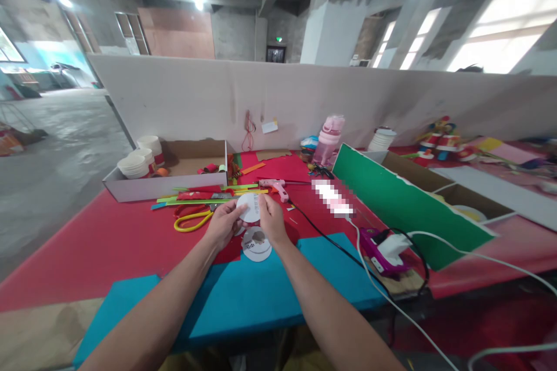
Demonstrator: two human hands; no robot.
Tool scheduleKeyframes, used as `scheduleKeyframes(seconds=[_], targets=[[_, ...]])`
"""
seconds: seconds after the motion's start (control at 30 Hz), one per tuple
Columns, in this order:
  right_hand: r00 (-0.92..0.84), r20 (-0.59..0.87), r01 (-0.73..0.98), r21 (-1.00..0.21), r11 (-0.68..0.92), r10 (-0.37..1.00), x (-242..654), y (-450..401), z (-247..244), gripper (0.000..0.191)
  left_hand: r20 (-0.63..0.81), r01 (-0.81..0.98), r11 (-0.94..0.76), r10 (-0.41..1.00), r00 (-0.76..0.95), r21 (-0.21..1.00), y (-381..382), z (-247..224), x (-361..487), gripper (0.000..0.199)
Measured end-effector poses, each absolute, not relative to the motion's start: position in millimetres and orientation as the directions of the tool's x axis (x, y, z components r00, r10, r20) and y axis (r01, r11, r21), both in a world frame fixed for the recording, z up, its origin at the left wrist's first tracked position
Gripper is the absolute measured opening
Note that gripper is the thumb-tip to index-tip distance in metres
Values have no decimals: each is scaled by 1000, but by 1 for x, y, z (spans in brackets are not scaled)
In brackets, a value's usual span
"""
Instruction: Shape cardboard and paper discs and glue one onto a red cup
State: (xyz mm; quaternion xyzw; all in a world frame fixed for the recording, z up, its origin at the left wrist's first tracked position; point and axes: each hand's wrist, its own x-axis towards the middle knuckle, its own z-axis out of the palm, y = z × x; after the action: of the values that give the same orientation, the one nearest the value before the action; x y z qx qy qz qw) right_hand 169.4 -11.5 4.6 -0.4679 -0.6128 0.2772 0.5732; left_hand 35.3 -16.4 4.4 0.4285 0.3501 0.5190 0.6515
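Between my two hands I hold a round white paper disc with faint printing on it. My left hand pinches its left edge, and my right hand grips its right side. Just below, more white paper discs lie on the table, the top one with dark print and a brownish patch. Left of my hands are scissors with yellow and red handles, beside several bright paper strips. Beyond my right hand lies a pink glue gun with a black cord.
An open box with paper cups stands at the back left. To the right are a green-sided divided box, a purple power strip and trailing white cables. A pink bottle stands by the partition. Blue sheet covers the near edge.
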Motion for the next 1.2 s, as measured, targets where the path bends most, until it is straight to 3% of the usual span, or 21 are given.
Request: scheduleKeyframes(seconds=[0.13,0.23,0.4,0.57,0.8,1.07,1.2], targets=[[152,474,292,-860,419,867,171,-10,4,35,45,-404,57,970,239,913,-20,7,39,40],[164,512,342,-831,439,843,175,-10,6,27,31,-313,21,986,163,950,-19,5,38,33],[38,698,552,-611,567,716,178,-15,11,14,171,-54,-171,985,-1,984,-11,-2,34,22],[-89,687,637,-518,571,722,170,-18,9,9,338,220,-326,941,-18,919,-8,-6,34,14],[-112,656,719,-465,517,747,165,-17,4,10,421,524,-364,907,11,770,-13,-1,34,8],[-196,649,797,-331,505,735,163,-19,4,18,481,583,-428,874,72,691,-18,-1,33,3],[-166,648,778,-377,502,743,161,-19,5,16,477,565,-420,877,51,711,-20,2,36,7]])
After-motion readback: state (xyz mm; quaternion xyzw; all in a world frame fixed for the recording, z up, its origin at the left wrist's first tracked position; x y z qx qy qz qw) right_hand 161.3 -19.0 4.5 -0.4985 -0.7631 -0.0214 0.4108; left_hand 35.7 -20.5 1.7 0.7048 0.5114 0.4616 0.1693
